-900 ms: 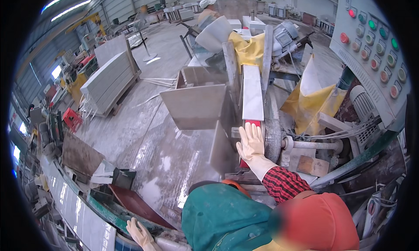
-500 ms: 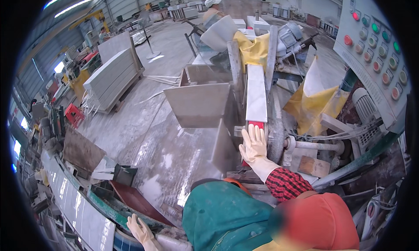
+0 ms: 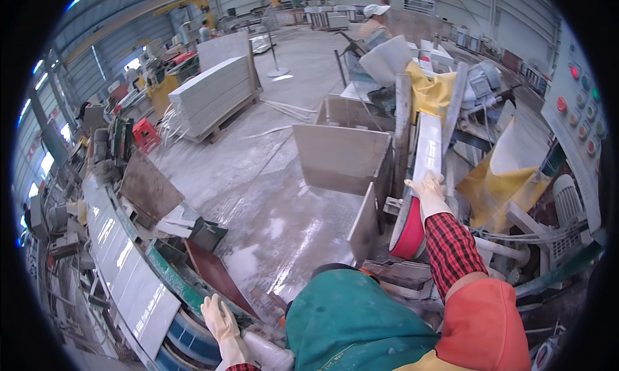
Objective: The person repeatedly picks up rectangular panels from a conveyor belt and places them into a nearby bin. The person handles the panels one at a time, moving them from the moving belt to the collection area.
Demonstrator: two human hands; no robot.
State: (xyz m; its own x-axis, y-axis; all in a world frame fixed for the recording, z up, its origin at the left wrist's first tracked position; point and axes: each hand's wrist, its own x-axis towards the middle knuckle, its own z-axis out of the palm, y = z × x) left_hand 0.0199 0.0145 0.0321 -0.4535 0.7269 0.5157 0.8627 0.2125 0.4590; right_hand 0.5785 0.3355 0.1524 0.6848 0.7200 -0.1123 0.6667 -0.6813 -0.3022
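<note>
My right hand (image 3: 431,192), in a cream rubber glove, is stretched forward with its fingers spread at the near end of a long white stone strip (image 3: 429,142). Whether it presses on the strip or only lies against it I cannot tell. That strip runs along a narrow conveyor with a red belt (image 3: 407,235), whose rounded end shows beneath my wrist. Low on the left, my left hand (image 3: 222,322), gloved likewise, has its fingers extended beside the green edge (image 3: 174,277) of another machine. Nothing shows in its grasp. Pale glossy slabs (image 3: 126,261) lie along that machine.
A control panel (image 3: 577,103) with lit buttons stands at the right. Upright stone boards (image 3: 338,157) flank the conveyor's left. Yellow sheeting (image 3: 429,90) hangs over its far end. Stacked slabs (image 3: 216,94) and a red stool (image 3: 146,136) stand left; a person in a white cap (image 3: 376,19) is beyond.
The view has swung left, so the scene sits further right. My right hand has reached forward along the conveyor, and more of the red belt shows behind it. The strip appears further away.
</note>
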